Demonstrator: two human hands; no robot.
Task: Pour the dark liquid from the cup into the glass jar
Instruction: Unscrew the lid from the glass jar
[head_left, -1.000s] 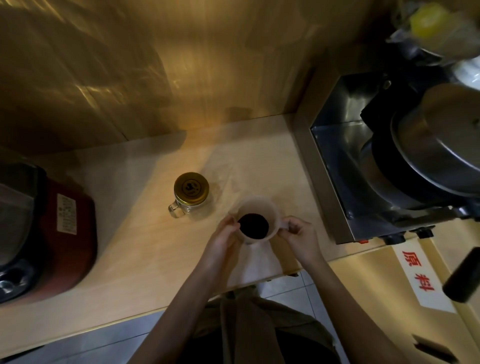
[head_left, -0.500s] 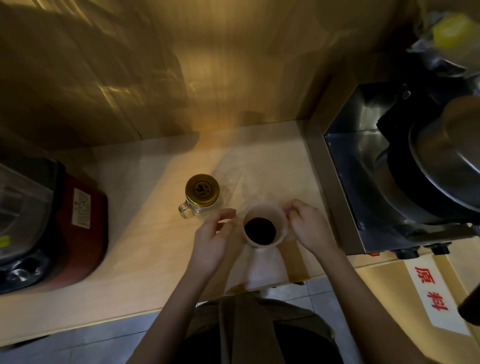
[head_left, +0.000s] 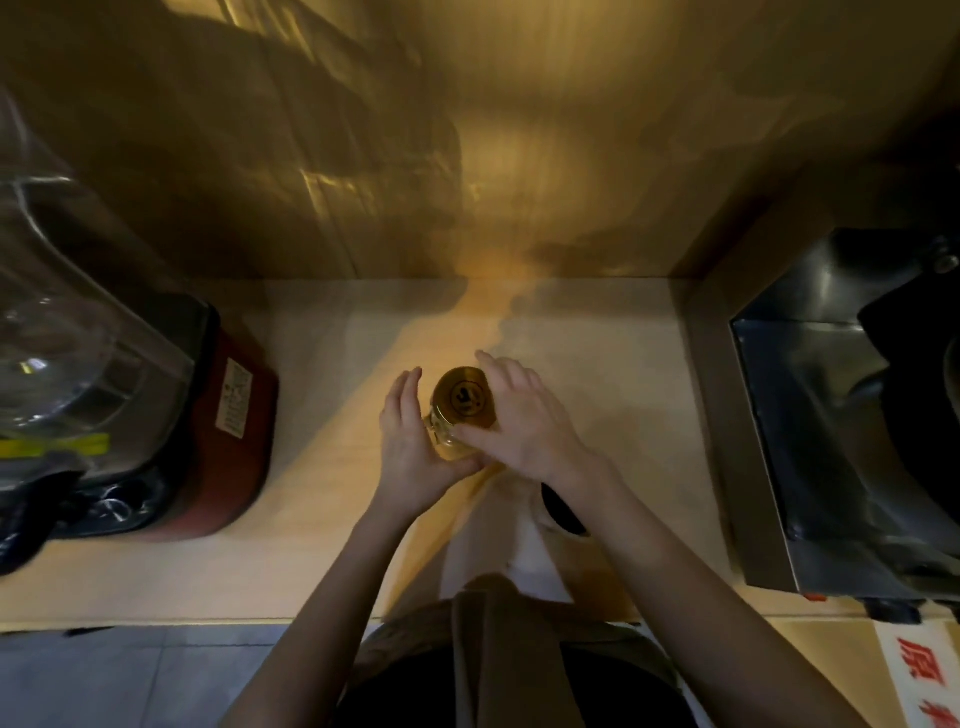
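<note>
1. The glass jar (head_left: 457, 415) stands on the pale wooden counter (head_left: 332, 545), about midway between the red appliance (head_left: 228, 426) on the left and the steel unit (head_left: 810, 431) on the right
2. A gold lid (head_left: 464, 397) with a dark round emblem sits on the jar; the emblem is too blurred to read. What the jar holds cannot be told through the glass and the fingers
3. The left hand (head_left: 410, 447) cups the jar from the left and below, palm against the glass, fingers straight and pointing up past the lid, not curled closed
4. The right hand (head_left: 519, 421) comes over from the right, thumb lying across the near edge of the lid and fingers spread loosely behind it; whether it truly grips the lid cannot be told
5. The cup (head_left: 558, 512) stands on the counter near the front edge, under the right wrist and mostly hidden by it; a crescent of dark liquid (head_left: 562, 508) shows inside. No hand holds it
6. A clear plastic pitcher (head_left: 62, 343) sits on the red appliance, with a yellow strip low on it
7. A white label (head_left: 234, 397) on the appliance's side has small print, not legible
8. Bottom right, a white sign (head_left: 922, 675) carries red Chinese characters, cut off by the frame edge
</note>
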